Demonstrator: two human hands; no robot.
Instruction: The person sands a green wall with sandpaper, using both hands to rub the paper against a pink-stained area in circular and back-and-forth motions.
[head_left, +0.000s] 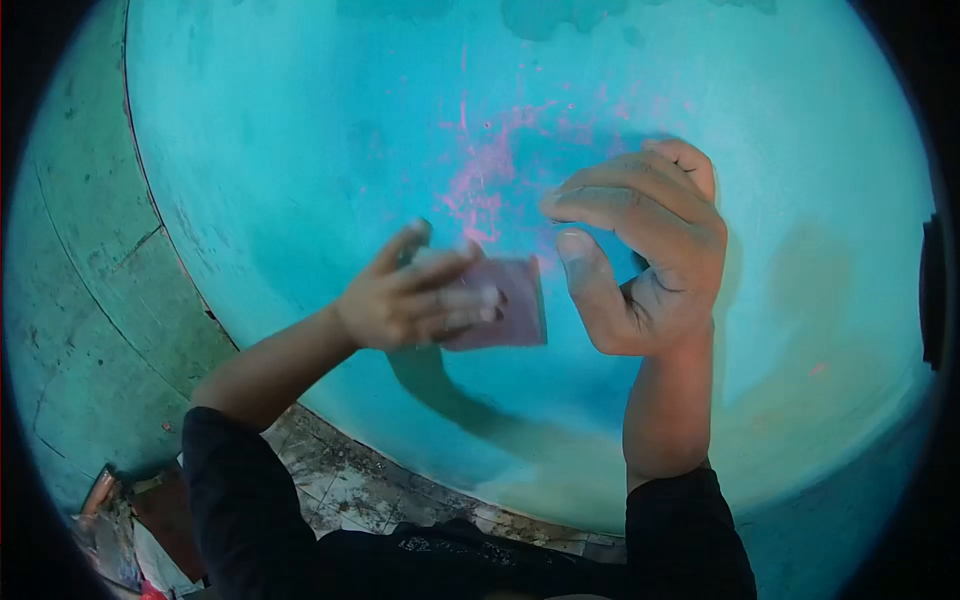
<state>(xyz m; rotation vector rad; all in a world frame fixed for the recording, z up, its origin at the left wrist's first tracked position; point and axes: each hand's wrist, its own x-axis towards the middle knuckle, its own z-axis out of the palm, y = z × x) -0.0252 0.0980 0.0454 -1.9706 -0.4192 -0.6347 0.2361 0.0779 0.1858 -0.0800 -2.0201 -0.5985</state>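
Note:
My left hand [425,295] is blurred. Its fingers reach over a thin, mauve rectangular piece [523,325] with a darker right edge. Two of its fingertips press on that piece; the other fingers spread away from it, and the thumb is hidden. To the right, my right hand [650,255] is raised close to the camera, apart from the mauve piece. Its fingers curve toward the thumb, with a small gap between the tips and nothing visible there. Beneath both hands lies a turquoise surface [300,130] with pink smears [485,190].
A greenish, worn panel [90,250] borders the surface on the left behind a dark seam. Below is a stained tiled floor [345,480], with cluttered scraps [150,530] at the lower left. A dark object [932,290] stands at the right edge.

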